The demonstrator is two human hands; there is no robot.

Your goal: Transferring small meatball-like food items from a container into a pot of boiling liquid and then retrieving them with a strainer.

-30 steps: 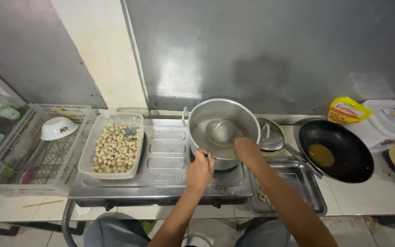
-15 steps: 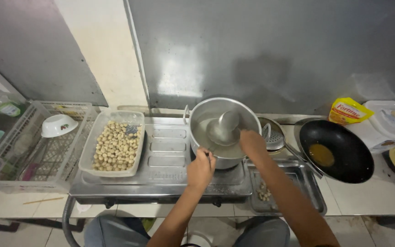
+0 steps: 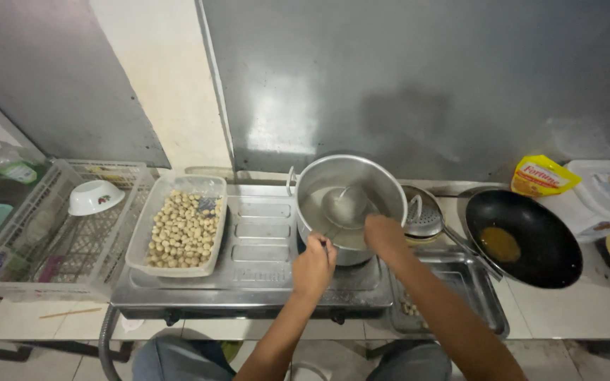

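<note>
A steel pot [image 3: 390,185] with water stands on the right burner of a steel stove [image 3: 248,271]. A ladle [image 3: 345,205] lies in the water, its thin handle running down toward my left hand [image 3: 313,267]. That hand is closed around the handle's end at the pot's front rim. My right hand [image 3: 384,236] sits on the front right rim with its fingers curled over the edge. A clear tray of several pale round balls [image 3: 182,227] rests on the stove's left side.
A skimmer [image 3: 425,215] lies right of the pot, above a steel tray [image 3: 485,310]. A black wok with a little oil [image 3: 520,240] and a yellow pouch [image 3: 541,176] are further right. A white basket with a bowl [image 3: 93,197] stands left.
My right hand has slid a little right along the pot's rim, and the ladle has shifted slightly in the water. My left hand has stayed in place.
</note>
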